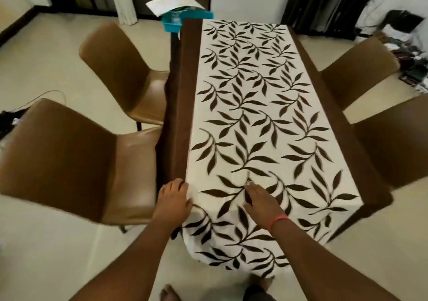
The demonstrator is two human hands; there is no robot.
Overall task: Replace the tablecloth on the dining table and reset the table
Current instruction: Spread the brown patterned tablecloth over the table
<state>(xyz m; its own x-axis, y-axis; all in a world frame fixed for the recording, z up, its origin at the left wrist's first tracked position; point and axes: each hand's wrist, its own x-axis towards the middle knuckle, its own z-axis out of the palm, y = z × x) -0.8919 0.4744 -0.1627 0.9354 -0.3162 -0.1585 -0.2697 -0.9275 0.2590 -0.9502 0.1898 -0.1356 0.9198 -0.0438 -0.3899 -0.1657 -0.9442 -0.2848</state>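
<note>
So both hands, left [174, 196] and right [261, 200], lie spread flat on the cloth [254, 106], probably smoothing it square on the table

The one camera sits on my head, looking forward and steeply down from the near short end of the dining table [361, 138]. It is close over my forearms, wide enough to catch chairs [69, 161] both sides and my feet below
</note>
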